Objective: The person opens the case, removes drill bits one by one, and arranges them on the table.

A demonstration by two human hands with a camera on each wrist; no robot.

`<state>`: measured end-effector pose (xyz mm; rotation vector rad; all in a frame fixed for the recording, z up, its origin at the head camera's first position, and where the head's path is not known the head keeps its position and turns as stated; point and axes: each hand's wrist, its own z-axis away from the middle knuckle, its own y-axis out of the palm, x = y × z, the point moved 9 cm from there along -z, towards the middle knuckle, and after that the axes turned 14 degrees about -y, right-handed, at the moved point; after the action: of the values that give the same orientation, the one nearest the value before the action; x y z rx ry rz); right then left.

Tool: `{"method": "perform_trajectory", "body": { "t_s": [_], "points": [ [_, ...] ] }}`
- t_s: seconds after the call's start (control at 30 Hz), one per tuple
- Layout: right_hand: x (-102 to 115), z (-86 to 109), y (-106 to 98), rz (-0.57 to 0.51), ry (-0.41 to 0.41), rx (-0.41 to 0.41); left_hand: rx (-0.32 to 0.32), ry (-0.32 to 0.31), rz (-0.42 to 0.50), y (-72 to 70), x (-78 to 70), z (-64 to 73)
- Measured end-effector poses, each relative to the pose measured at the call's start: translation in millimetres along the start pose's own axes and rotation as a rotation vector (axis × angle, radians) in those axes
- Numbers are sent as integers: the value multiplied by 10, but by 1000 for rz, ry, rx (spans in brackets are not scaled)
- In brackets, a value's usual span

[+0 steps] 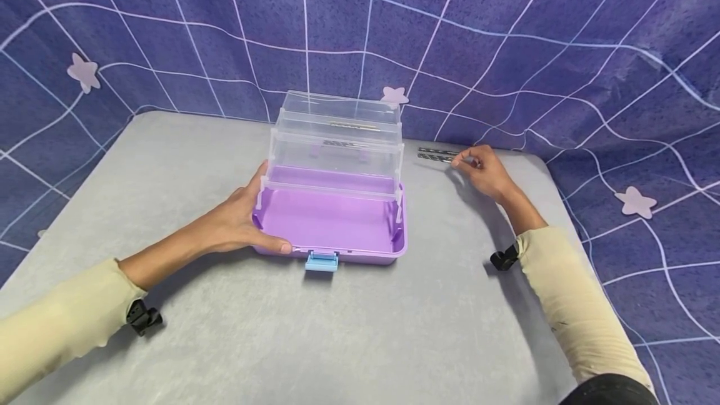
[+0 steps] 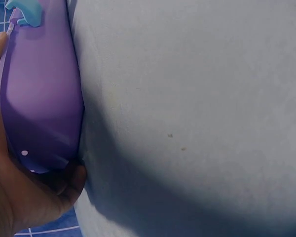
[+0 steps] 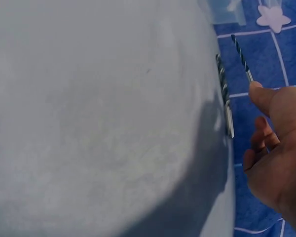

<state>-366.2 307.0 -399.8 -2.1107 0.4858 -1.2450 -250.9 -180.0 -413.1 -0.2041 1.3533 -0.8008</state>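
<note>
A purple storage box [image 1: 329, 217] stands on the table with its clear tiered trays [image 1: 337, 158] raised. My left hand [image 1: 239, 220] grips the box at its left end, the thumb along the front rim. In the left wrist view, fingertips curl under the box's corner. Out to the right of the box, my right hand [image 1: 485, 174] pinches a drill bit [image 3: 241, 57] by its shank end. Another drill bit [image 3: 224, 91] lies on the table close beside it. Slim drill bits [image 1: 353, 125] show through the clear trays.
A light blue latch [image 1: 322, 262] hangs down at the box's front. The grey table [image 1: 360, 336] extends around the box, and behind its back edge hangs a blue gridded curtain [image 1: 349, 24] with star shapes.
</note>
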Motion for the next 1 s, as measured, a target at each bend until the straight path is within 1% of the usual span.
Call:
{"method": "perform_trajectory", "body": {
  "t_s": [0.07, 0.1, 0.23, 0.37, 0.6, 0.77, 0.87, 1.0],
  "points": [
    [-48, 0, 15, -16, -28, -6, 8, -6, 8, 9, -3, -2],
    [-79, 7, 23, -25, -27, -7, 11, -7, 10, 13, -6, -1],
    [-206, 40, 66, -40, 2, -6, 16, -4, 10, 25, -22, 5],
    [-274, 44, 107, -19, 20, -2, 14, -8, -11, 26, -18, 17],
    [-290, 20, 127, 17, 51, 2, 9, -10, -2, 32, -21, 12],
    [-259, -5, 131, 27, 38, 0, 14, 1, 13, 31, -30, 26],
    [-262, -14, 132, 33, 44, -3, 17, -1, 37, 28, -31, 30],
    [-281, -13, 136, 39, 71, -3, 9, -5, 29, 32, -15, 28]
  ]
}}
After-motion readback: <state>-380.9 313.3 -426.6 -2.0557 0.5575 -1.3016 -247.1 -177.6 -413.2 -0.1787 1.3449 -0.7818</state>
